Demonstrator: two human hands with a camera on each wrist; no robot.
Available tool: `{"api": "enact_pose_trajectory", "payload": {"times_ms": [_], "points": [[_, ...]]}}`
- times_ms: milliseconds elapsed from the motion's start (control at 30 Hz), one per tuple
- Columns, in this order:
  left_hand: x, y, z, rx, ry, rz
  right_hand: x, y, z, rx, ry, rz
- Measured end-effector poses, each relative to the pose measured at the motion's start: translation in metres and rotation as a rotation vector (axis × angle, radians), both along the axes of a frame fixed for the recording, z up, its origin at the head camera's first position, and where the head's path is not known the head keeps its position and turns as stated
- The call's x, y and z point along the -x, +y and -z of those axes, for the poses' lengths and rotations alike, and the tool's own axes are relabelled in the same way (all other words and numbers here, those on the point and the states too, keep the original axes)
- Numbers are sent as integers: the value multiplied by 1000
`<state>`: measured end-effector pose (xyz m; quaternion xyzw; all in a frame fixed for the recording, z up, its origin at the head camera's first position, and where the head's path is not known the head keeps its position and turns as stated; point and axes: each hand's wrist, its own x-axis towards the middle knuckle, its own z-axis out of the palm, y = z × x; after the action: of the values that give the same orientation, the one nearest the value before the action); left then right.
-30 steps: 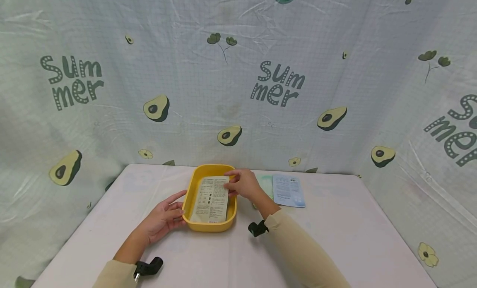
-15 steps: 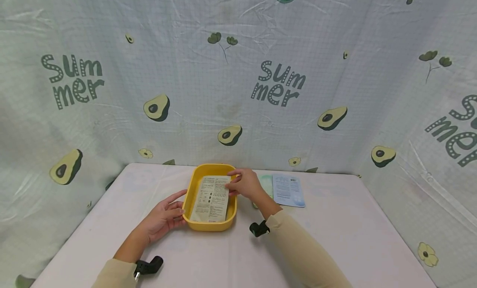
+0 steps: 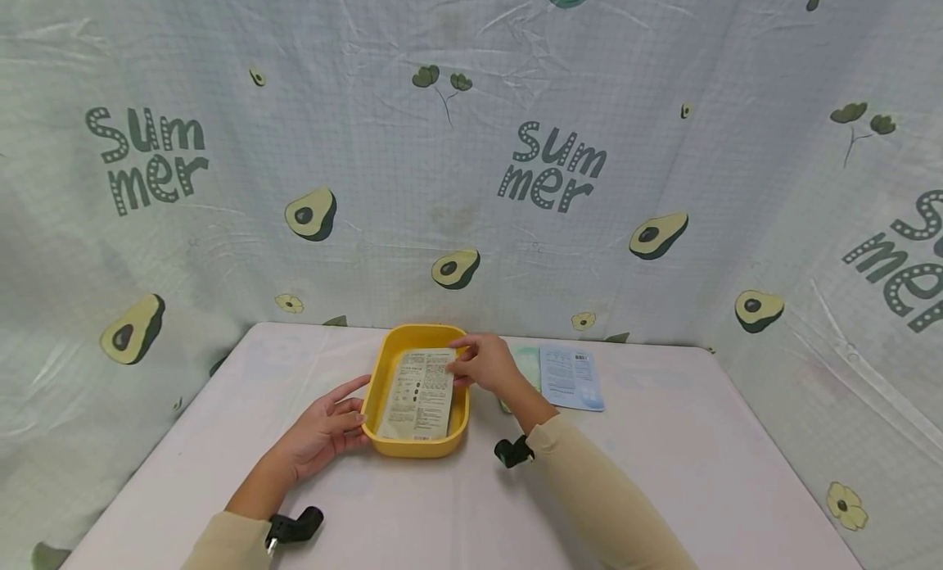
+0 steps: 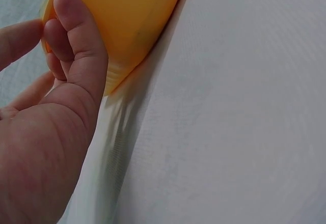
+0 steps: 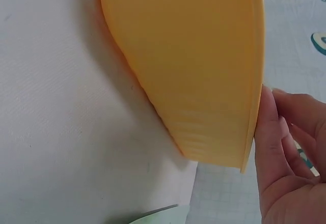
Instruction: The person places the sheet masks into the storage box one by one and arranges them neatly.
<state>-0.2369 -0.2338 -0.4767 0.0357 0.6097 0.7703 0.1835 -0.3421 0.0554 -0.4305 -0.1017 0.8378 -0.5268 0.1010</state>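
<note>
A yellow plastic bin stands on the table, slightly tilted to one side in the head view. Inside it lies a pale flat sachet covered in small dark print, with a barcode at its near end. My right hand reaches over the bin's right rim and pinches the sachet's upper right edge between thumb and fingers. On the other side, my left hand rests relaxed fingers against the bin's left outer wall, fingertips right at the rim. The right wrist view shows the bin's outer wall beside the right fingers.
A light blue printed sachet lies right of the bin, overlapping a pale green one partly hidden behind the right wrist. The white table ends at a hanging sheet with avocado prints.
The right hand has shifted very slightly to the right at the sachet's edge, and the sachet's near end has moved a little. The left hand stays at the bin.
</note>
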Motion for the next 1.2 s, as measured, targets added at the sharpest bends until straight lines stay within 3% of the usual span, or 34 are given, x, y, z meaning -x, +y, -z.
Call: {"api": "enact_pose_trajectory", "payload": {"times_ms": [267,533,1200], "points": [[0,0,-2,13,3,-2,-3,3,-4,-93,119,52],[-1,1,-2,18,-2,-2,-3,14,-2,-80,179,58],[-2,1,-2,15,0,2,0,66,18,-41,195,84]]}}
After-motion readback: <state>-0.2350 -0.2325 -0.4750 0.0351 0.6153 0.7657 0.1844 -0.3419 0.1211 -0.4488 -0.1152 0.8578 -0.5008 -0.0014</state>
